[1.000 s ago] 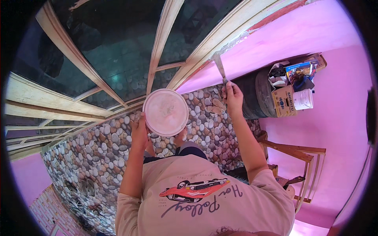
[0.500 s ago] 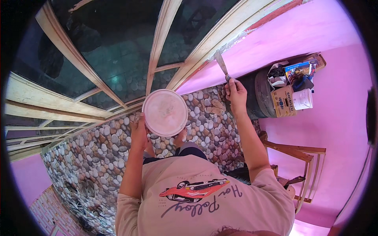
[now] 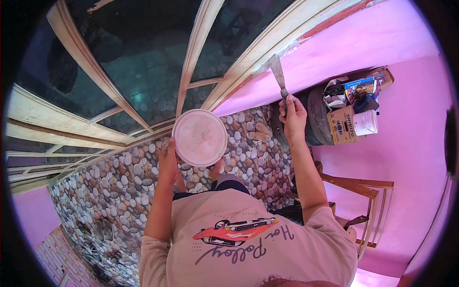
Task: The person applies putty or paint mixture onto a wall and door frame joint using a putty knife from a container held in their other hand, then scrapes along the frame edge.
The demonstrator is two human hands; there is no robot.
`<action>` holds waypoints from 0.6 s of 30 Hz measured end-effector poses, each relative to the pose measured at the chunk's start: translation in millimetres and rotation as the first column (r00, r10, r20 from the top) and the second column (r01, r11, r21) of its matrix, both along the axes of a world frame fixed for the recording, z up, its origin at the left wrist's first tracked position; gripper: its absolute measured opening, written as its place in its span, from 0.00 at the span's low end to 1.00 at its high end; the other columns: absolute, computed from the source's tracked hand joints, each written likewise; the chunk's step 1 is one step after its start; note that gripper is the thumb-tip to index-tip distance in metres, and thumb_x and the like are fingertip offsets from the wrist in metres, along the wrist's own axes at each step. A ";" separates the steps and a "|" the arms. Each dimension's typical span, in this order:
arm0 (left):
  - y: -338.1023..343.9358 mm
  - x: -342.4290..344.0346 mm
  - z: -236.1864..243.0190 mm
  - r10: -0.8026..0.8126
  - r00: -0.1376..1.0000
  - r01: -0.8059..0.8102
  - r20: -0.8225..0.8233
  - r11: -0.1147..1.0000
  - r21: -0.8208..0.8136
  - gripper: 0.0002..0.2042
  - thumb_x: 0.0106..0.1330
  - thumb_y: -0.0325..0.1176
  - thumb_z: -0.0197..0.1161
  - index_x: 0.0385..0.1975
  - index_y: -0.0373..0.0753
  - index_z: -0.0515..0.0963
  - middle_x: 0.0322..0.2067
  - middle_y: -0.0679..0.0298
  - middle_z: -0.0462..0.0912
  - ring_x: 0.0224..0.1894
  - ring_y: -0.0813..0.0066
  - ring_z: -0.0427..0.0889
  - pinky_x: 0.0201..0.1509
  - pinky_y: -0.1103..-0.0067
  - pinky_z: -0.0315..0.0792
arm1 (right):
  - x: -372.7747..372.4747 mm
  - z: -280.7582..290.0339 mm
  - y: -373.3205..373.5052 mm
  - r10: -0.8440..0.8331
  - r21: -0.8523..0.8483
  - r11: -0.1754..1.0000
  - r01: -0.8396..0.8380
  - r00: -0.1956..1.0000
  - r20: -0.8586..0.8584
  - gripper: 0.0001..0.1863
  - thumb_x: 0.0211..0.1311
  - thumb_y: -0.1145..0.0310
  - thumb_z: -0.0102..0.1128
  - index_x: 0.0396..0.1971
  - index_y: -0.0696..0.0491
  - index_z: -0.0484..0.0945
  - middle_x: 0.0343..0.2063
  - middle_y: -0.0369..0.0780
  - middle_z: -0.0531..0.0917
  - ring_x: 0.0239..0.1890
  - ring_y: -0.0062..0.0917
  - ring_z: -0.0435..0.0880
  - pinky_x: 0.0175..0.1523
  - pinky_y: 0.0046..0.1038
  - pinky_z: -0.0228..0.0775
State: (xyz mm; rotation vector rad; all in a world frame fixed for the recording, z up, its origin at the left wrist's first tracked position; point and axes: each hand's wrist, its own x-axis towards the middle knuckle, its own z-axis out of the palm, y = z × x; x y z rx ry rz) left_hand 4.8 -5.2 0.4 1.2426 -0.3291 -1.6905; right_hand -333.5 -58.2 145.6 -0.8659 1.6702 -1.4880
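Observation:
My left hand (image 3: pixel 167 160) grips the left rim of a round, pale pinkish-white lid (image 3: pixel 201 137) with a smeared greyish patch on top. Whether a bucket sits under the lid cannot be made out. Raised at the right, my right hand (image 3: pixel 293 117) is closed around the dark handle of a putty knife (image 3: pixel 278 76). Its flat metal blade points up and away from me, in front of the edge between the pink wall (image 3: pixel 330 57) and the cream window frame (image 3: pixel 229 83). Bare patches of filler and red show along that edge.
Right of my right hand stands a dark rounded container (image 3: pixel 315 117), with a cardboard box (image 3: pixel 342 125), a small white tub (image 3: pixel 366 123) and clutter by it. A wooden frame (image 3: pixel 368 191) leans at the lower right. Sandals (image 3: pixel 260 131) lie on the pebble-patterned floor (image 3: pixel 119 191).
My right hand has shifted slightly right and toward me, and the putty knife has moved with it, its blade turned a little. The left hand and lid stay almost in place.

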 end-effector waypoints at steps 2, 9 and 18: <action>0.1 2.2 -5.3 -0.011 1.000 0.011 0.021 1.000 -0.010 0.17 0.71 0.42 0.53 0.46 0.34 0.76 0.37 0.66 0.82 0.35 0.82 0.79 0.36 0.84 0.71 | -0.2 0.3 2.2 -0.007 -0.017 1.000 0.007 1.000 0.004 0.14 0.68 0.60 0.54 0.28 0.55 0.73 0.20 0.31 0.73 0.17 0.11 0.65 0.18 0.15 0.53; 2.1 4.7 -9.8 -0.044 0.998 0.045 0.043 0.999 -0.011 0.18 0.69 0.45 0.56 0.45 0.36 0.76 0.32 0.70 0.80 0.28 0.87 0.74 0.26 0.87 0.64 | -1.6 10.4 1.3 0.011 -0.066 0.998 -0.011 1.000 -0.015 0.14 0.69 0.60 0.53 0.28 0.56 0.73 0.20 0.32 0.72 0.17 0.11 0.65 0.18 0.15 0.52; 2.2 2.2 -5.8 -0.031 0.999 0.031 0.013 1.000 0.005 0.18 0.69 0.44 0.56 0.47 0.36 0.76 0.38 0.66 0.82 0.37 0.80 0.80 0.37 0.83 0.74 | -0.1 19.0 -0.8 0.039 -0.073 0.997 -0.036 0.999 0.030 0.15 0.69 0.61 0.52 0.27 0.56 0.72 0.19 0.32 0.71 0.16 0.11 0.65 0.17 0.16 0.51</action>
